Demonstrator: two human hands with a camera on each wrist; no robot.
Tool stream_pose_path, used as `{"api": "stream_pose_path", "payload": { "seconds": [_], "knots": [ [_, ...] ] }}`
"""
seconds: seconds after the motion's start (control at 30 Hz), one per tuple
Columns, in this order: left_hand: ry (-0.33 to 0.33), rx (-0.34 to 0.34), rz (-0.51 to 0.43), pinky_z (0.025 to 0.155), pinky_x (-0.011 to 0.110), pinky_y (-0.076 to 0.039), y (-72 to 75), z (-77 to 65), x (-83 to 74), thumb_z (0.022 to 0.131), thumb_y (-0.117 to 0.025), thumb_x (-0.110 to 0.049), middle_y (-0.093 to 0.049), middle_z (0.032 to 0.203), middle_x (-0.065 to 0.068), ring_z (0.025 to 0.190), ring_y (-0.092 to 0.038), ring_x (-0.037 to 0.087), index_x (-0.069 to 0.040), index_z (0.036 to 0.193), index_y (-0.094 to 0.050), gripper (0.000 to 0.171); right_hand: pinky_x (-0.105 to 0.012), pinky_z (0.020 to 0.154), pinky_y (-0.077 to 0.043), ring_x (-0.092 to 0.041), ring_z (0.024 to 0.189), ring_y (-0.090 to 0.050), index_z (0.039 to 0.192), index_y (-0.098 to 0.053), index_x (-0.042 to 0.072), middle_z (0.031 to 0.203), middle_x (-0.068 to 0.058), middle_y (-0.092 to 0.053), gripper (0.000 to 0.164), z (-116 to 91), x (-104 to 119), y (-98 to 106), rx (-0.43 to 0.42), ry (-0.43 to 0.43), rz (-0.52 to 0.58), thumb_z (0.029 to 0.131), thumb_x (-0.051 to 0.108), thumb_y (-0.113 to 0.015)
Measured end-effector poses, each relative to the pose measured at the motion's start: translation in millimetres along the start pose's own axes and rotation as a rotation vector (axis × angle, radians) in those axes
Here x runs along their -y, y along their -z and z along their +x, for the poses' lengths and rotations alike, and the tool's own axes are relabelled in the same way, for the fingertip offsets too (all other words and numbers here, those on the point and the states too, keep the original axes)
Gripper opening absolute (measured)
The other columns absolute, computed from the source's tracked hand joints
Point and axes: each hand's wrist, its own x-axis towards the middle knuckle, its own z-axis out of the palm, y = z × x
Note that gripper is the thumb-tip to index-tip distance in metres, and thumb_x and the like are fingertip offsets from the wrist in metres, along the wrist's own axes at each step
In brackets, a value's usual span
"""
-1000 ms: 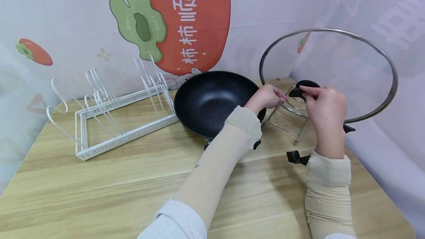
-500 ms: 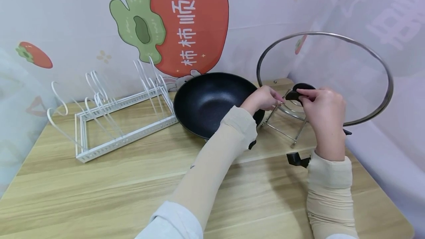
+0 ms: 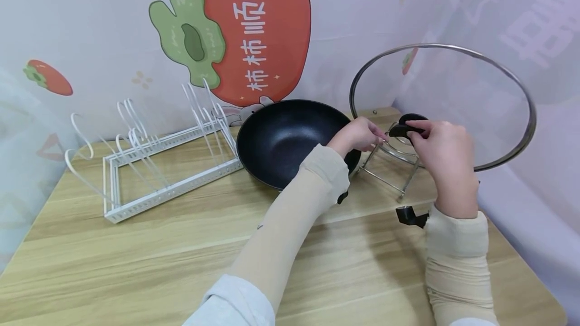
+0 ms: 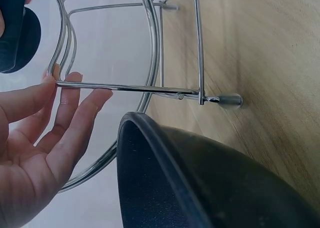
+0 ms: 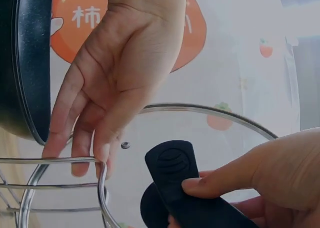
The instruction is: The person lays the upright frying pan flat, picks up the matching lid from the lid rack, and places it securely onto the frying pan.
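Observation:
In the head view my left hand (image 3: 360, 135) reaches past the wok's right rim to a chrome wire lid stand (image 3: 382, 180). Its thumb and fingertips pinch the stand's upper corner, seen close up in the left wrist view. My right hand (image 3: 446, 150) pinches the black handle (image 3: 411, 124) of a large glass pan lid (image 3: 480, 107) with a steel rim. The lid is tilted nearly upright, its glass behind the stand and both hands. In the right wrist view the thumb lies on the flat black handle (image 5: 172, 163), beside the stand's bent wire (image 5: 102, 183).
A black wok (image 3: 287, 140) stands at the back middle of the wooden table (image 3: 190, 265), close to the lid stand's left side. A white dish rack (image 3: 174, 185) with upright wire hooks is to its left. A printed cloth backdrop (image 3: 353, 9) rises behind.
The lid and right hand have dropped slightly and shifted left with the lid stand since the first frame, then stayed nearly still. The right forearm has swung a little outward. Both hands keep their grips.

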Motion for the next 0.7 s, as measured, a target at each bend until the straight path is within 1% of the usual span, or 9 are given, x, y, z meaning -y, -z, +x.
{"api": "stream_pose_path", "payload": {
  "seconds": [0.07,0.1,0.2,0.27,0.33,0.43,0.47,0.57,0.7],
  "knots": [
    [-0.001,0.003,-0.007,0.083,0.026,-0.056,0.8,-0.2,-1.1,0.100,-0.066,-0.005,-0.071,0.110,0.002,0.101,-0.069,0.016,-0.006,0.108,-0.078,0.015,-0.041,0.049,-0.034,-0.032,0.057,-0.052,0.120,-0.076,0.006,0.077,-0.022,-0.070,0.029,2,-1,2,0.035,0.011,-0.006,0.096,0.013,-0.063],
    [-0.004,0.007,-0.011,0.083,0.026,-0.056,1.2,-0.2,-1.2,0.100,-0.065,-0.005,-0.071,0.110,0.002,0.102,-0.069,0.016,-0.006,0.109,-0.078,0.015,-0.041,0.050,-0.034,-0.032,0.057,-0.051,0.122,-0.075,0.006,0.079,-0.023,-0.070,0.030,3,-2,3,0.057,0.016,-0.008,0.096,0.014,-0.064],
    [-0.008,0.017,-0.014,0.082,0.026,-0.056,1.9,-0.1,-1.5,0.100,-0.065,-0.004,-0.071,0.111,0.003,0.102,-0.068,0.016,-0.005,0.110,-0.077,0.016,-0.041,0.052,-0.035,-0.034,0.063,-0.053,0.126,-0.073,0.006,0.093,-0.028,-0.071,0.032,5,-3,3,0.118,0.038,-0.008,0.096,0.016,-0.067],
    [-0.010,0.017,-0.016,0.081,0.026,-0.056,2.1,0.0,-0.3,0.100,-0.065,-0.004,-0.071,0.111,0.003,0.101,-0.067,0.016,-0.005,0.110,-0.078,0.016,-0.041,0.054,-0.036,-0.036,0.066,-0.053,0.129,-0.071,0.006,0.099,-0.031,-0.070,0.034,6,-4,1,0.156,0.049,-0.002,0.097,0.015,-0.066],
    [-0.011,0.015,-0.018,0.081,0.027,-0.056,2.1,-0.2,0.6,0.100,-0.065,-0.004,-0.071,0.112,0.003,0.100,-0.067,0.016,-0.005,0.109,-0.078,0.016,-0.040,0.055,-0.037,-0.036,0.068,-0.056,0.131,-0.069,0.005,0.095,-0.028,-0.072,0.035,8,-4,-1,0.187,0.047,0.004,0.098,0.013,-0.065],
    [-0.009,0.016,-0.036,0.081,0.027,-0.056,2.0,-0.9,1.3,0.100,-0.065,-0.003,-0.071,0.114,0.004,0.103,-0.068,0.019,-0.004,0.110,-0.077,0.016,-0.039,0.055,-0.039,-0.031,0.066,-0.059,0.131,-0.069,0.003,0.079,-0.017,-0.072,0.034,10,-5,-2,0.215,0.023,0.021,0.098,0.012,-0.062],
    [-0.010,0.019,-0.043,0.081,0.028,-0.056,1.9,-1.1,1.4,0.100,-0.065,-0.003,-0.071,0.114,0.005,0.106,-0.069,0.021,-0.003,0.110,-0.077,0.016,-0.038,0.054,-0.039,-0.029,0.064,-0.060,0.130,-0.069,0.003,0.075,-0.014,-0.072,0.034,10,-5,-2,0.218,0.011,0.028,0.098,0.012,-0.062],
    [-0.009,0.023,-0.062,0.082,0.028,-0.056,1.9,-2.0,1.5,0.100,-0.065,-0.003,-0.071,0.116,0.005,0.111,-0.068,0.025,-0.003,0.110,-0.077,0.016,-0.038,0.051,-0.038,-0.028,0.061,-0.058,0.127,-0.071,0.002,0.074,-0.011,-0.072,0.032,10,-5,-4,0.185,-0.001,0.029,0.097,0.012,-0.063],
    [-0.001,0.016,-0.070,0.084,0.029,-0.056,1.3,-2.5,2.4,0.100,-0.066,-0.005,-0.071,0.117,0.003,0.111,-0.068,0.024,-0.005,0.109,-0.078,0.015,-0.042,0.050,-0.037,-0.036,0.059,-0.055,0.120,-0.074,0.002,0.077,-0.017,-0.072,0.028,6,-7,-8,0.083,0.041,0.009,0.095,0.011,-0.067]
  ]
}}
